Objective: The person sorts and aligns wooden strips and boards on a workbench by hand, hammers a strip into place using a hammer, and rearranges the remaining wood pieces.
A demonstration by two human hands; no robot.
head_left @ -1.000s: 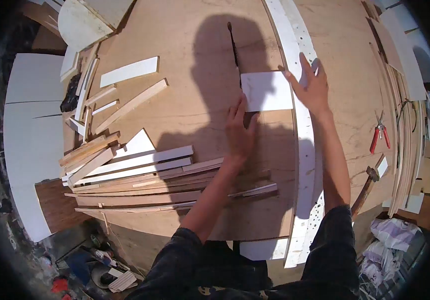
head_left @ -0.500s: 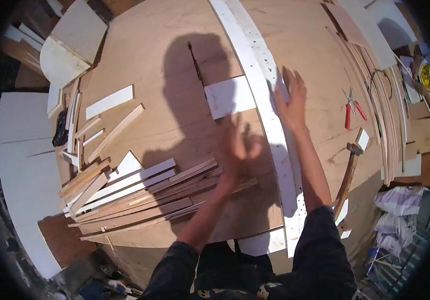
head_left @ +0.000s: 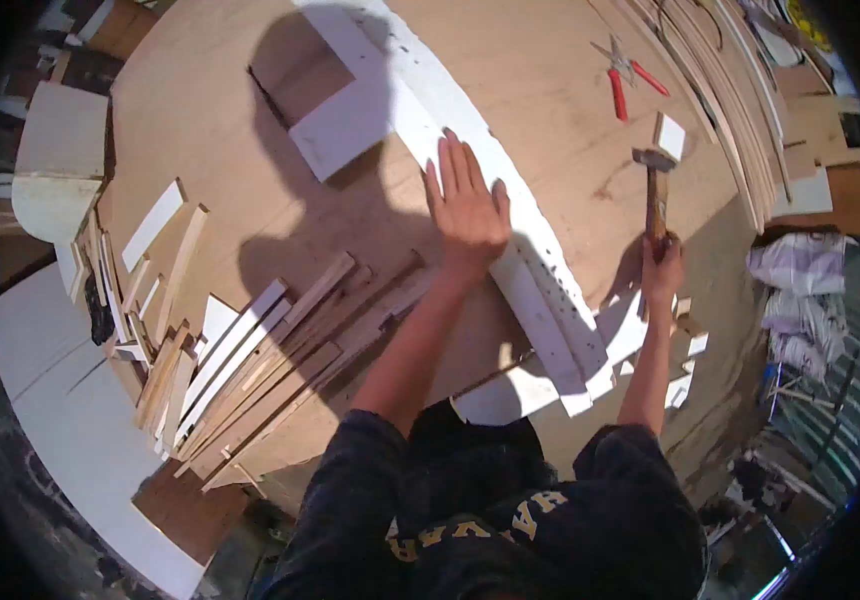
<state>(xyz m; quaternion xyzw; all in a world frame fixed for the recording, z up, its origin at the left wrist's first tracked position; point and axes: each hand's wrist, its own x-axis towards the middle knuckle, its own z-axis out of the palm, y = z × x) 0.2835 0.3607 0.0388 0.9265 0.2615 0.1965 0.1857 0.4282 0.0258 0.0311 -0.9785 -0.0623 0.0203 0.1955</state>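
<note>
The sticks (head_left: 260,345) lay heaped at the left of the table (head_left: 200,110), some overlapping; a knock from the left forearm could have set them sliding. Next came the white board (head_left: 340,130), flat, its right end meeting the long strip (head_left: 538,310). No hand held the board, so a bump to the strip might have shoved it out of line. The strip lay beside a second, holed strip (head_left: 555,265); uneven pressure from the palm could have skewed one against the other. Farther right, the hammer (head_left: 657,190) had its head close by a small block (head_left: 670,135), and a careless swing might have clipped it or the pliers (head_left: 625,75) beyond.

The left hand (head_left: 470,220) lay palm down over the strip, fingers straight and slightly parted, pointing away from the body, gripping nothing; the forearm slanted up from the lower left. The right hand (head_left: 662,268) was closed round the lower handle, its forearm nearly upright in view. Whether the hammer's head touched the table could not be told.
</note>
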